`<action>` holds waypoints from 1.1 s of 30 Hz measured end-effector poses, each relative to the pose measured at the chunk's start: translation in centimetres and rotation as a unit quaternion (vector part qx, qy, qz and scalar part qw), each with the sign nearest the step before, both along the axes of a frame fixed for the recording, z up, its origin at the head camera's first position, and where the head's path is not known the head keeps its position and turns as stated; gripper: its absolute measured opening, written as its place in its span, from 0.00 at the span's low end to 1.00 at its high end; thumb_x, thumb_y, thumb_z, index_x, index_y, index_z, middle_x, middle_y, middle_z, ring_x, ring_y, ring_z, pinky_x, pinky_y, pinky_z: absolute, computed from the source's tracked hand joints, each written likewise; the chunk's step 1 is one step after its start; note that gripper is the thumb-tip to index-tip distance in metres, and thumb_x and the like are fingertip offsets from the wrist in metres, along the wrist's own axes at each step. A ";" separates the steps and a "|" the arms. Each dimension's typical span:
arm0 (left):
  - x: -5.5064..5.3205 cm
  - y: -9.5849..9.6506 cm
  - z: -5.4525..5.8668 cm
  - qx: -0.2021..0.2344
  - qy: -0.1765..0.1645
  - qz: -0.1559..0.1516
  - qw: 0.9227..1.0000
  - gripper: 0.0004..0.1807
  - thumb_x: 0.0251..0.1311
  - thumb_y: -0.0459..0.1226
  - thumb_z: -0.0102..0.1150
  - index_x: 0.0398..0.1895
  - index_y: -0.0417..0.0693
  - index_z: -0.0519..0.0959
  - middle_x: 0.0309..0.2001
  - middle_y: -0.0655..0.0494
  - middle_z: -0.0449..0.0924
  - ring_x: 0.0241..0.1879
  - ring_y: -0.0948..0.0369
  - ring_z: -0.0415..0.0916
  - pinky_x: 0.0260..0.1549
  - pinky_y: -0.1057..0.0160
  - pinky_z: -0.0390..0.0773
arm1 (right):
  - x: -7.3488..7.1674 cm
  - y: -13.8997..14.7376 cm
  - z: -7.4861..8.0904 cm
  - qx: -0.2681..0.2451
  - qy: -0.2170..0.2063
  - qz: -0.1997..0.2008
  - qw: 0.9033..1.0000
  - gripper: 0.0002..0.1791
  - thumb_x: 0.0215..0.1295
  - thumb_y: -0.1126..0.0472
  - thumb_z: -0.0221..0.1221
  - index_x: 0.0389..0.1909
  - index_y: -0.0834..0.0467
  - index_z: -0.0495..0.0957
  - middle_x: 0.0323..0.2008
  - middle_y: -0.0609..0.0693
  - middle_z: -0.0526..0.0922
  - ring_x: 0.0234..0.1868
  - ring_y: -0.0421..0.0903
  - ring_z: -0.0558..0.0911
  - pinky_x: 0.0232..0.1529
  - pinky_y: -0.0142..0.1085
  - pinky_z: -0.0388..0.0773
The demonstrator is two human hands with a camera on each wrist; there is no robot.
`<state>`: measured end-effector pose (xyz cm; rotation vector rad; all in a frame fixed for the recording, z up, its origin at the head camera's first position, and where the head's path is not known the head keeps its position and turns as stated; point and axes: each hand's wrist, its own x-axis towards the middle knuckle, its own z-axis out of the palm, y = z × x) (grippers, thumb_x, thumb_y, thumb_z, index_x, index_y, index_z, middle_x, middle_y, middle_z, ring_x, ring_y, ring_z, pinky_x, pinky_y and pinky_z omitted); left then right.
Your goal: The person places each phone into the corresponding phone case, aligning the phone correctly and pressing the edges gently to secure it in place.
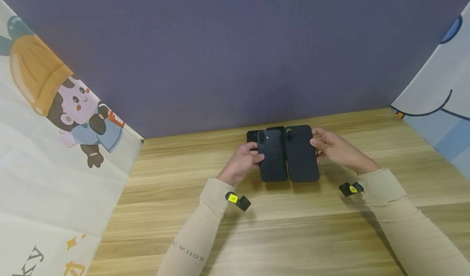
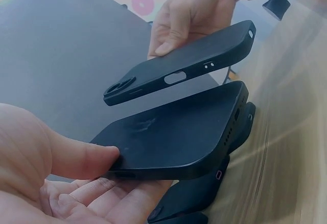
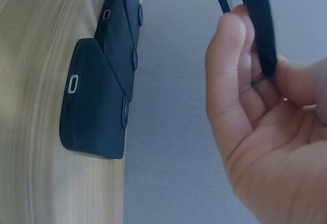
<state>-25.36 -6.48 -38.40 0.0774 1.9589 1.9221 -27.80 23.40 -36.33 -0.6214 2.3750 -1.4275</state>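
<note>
My left hand point(image 1: 243, 158) grips a black phone point(image 1: 273, 158) by its left edge, thumb on top and fingers beneath. In the left wrist view the phone's bottom edge shows a port and small speaker holes. Beside it, my right hand point(image 1: 332, 147) pinches a black phone case point(image 1: 304, 157) by its right edge. Cut-outs in the case point(image 2: 189, 66) are visible along its side, at the bottom and at the camera corner. The phone and case are held nearly side by side above the table, with a narrow gap between them.
Three black phones or cases lie on the wood-grain table point(image 1: 176, 206) behind the held pair; one of them point(image 3: 97, 106) shows a port opening. A dark grey panel point(image 1: 220, 64) rises at the back edge. Printed cloths point(image 1: 36, 178) flank both sides.
</note>
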 end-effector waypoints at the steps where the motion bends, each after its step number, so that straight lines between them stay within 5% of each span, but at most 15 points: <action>1: 0.0 0.0 0.0 -0.001 -0.001 0.001 1.000 0.18 0.74 0.26 0.50 0.64 0.36 0.71 0.58 0.38 0.82 0.51 0.52 0.86 0.58 0.51 0.82 | 0.0 0.0 0.0 0.000 0.001 0.000 1.000 0.11 0.83 0.64 0.42 0.57 0.68 0.63 0.37 0.58 0.81 0.33 0.46 0.80 0.34 0.46 0.86; 9: 0.0 0.1 -0.2 0.001 0.007 -0.008 1.000 0.18 0.73 0.26 0.50 0.64 0.35 0.71 0.59 0.36 0.81 0.49 0.54 0.85 0.58 0.49 0.82 | 0.2 -0.2 0.1 -0.007 -0.011 0.002 1.000 0.12 0.83 0.66 0.42 0.57 0.69 0.62 0.38 0.60 0.83 0.33 0.47 0.81 0.33 0.44 0.86; 20: 0.2 0.6 -0.3 0.014 0.013 -0.008 1.000 0.16 0.72 0.24 0.50 0.60 0.34 0.71 0.56 0.33 0.82 0.43 0.58 0.85 0.51 0.54 0.85 | 0.4 -0.5 0.1 0.018 -0.002 -0.001 1.000 0.11 0.83 0.62 0.42 0.55 0.66 0.59 0.33 0.57 0.70 0.34 0.49 0.76 0.34 0.44 0.85; 33: 0.2 0.6 -0.3 0.020 0.012 -0.016 1.000 0.16 0.72 0.25 0.50 0.61 0.36 0.70 0.54 0.35 0.83 0.39 0.62 0.84 0.47 0.59 0.85 | 0.4 -0.7 -0.1 0.023 0.000 0.005 1.000 0.10 0.83 0.61 0.43 0.54 0.65 0.60 0.31 0.56 0.71 0.34 0.49 0.77 0.34 0.45 0.85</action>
